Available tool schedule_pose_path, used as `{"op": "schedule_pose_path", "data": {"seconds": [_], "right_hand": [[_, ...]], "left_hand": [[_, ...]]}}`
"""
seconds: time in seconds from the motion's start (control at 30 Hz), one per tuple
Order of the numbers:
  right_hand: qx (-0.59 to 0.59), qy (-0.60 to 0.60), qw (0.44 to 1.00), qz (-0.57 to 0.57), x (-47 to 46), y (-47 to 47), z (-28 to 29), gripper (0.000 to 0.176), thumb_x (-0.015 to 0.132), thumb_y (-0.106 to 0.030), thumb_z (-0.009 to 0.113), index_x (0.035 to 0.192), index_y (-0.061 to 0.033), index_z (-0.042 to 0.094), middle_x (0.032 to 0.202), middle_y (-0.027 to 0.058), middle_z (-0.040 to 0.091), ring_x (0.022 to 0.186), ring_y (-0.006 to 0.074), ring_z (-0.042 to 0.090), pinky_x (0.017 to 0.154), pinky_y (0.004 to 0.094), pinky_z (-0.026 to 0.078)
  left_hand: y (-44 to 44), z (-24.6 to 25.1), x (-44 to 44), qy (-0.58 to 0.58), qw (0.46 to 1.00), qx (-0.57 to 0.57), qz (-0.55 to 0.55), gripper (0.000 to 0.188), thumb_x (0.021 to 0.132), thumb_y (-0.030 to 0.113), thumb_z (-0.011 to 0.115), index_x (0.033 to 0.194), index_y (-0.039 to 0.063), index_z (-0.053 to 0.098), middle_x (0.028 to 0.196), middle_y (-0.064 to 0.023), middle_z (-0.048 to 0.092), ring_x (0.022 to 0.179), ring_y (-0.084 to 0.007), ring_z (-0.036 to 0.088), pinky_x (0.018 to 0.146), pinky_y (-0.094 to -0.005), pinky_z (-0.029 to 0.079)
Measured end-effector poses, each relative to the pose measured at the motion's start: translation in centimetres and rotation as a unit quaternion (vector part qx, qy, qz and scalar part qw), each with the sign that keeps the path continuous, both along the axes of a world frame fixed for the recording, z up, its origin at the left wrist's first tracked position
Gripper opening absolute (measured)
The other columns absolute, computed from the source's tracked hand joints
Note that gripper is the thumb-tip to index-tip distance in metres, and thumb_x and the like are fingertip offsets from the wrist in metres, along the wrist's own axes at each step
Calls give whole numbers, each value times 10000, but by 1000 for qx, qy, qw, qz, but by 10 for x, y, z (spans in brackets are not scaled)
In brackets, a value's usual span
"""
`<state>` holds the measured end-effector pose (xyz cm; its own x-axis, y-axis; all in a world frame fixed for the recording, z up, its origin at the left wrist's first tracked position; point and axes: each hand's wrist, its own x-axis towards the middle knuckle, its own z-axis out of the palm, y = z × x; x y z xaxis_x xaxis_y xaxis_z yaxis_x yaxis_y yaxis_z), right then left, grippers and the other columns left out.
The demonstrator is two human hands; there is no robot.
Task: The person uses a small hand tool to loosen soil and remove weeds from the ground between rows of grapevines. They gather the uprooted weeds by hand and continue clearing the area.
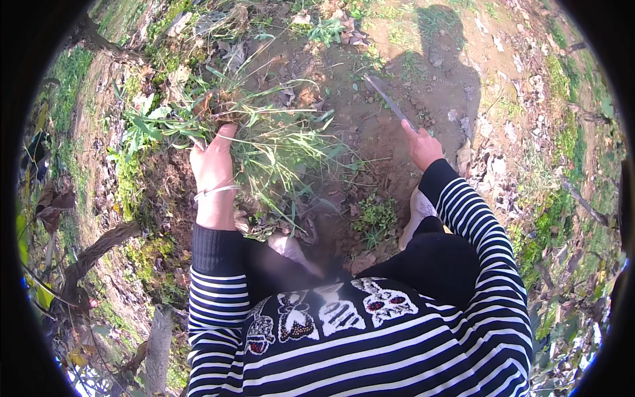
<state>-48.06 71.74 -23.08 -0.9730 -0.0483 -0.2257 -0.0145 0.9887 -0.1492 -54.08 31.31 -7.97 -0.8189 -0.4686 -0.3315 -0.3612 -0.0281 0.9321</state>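
My left hand [213, 161], with a bracelet at the wrist, grips a bunch of long grass and weeds [283, 134]. Its thumb lies over the stems, and the fingers are mostly hidden behind them. Long green blades fan out to the right of the hand, and broader leaves stick out on its left. In my right hand [425, 151] is a knife [387, 98] with a narrow metal blade. The blade points up and to the left over bare soil, apart from the grass bunch. My right fingers hide the handle.
Low green weeds [374, 216] grow between my shoes [419, 213]. Dry leaves [488, 171] lie to the right. A gnarled woody stem [94, 253] and a grey post [158, 350] stand at the left. A thin branch [585, 203] is at the right.
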Motion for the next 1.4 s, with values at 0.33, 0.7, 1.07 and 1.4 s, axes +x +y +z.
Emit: {"op": "schedule_pose_path", "data": {"seconds": [0.33,0.7,1.07,1.4], "right_hand": [[-38,3,998,-53,96,61,-5,446,887,-162,525,1315,-282,489,708,211,566,668,393,599,599,478,484],[-86,142,982,-88,13,43,-1,349,883,-167,530,1221,-237,574,750,208,600,709,387,611,641,482,486],[-159,86,973,-146,32,44,8,294,873,-146,533,1152,-167,623,811,231,621,760,395,608,660,487,484],[-51,46,993,-99,-102,-3,-4,390,884,-163,461,1272,-135,480,821,224,626,783,415,620,729,501,495]], "left_hand": [[-4,16,4,43,997,70,12,450,750,56,713,1171,-25,575,1071,-76,641,936,-169,595,875,-297,448],[8,13,11,26,998,51,-26,457,760,47,689,1190,-31,554,1084,-93,635,949,-172,593,889,-296,446],[14,-2,11,2,999,7,-34,414,752,54,709,1138,-28,584,1038,-79,647,870,-163,609,793,-291,486],[11,-15,7,-27,999,-16,-35,434,759,96,709,1151,-29,571,1011,-76,647,871,-150,586,807,-280,457]]}}
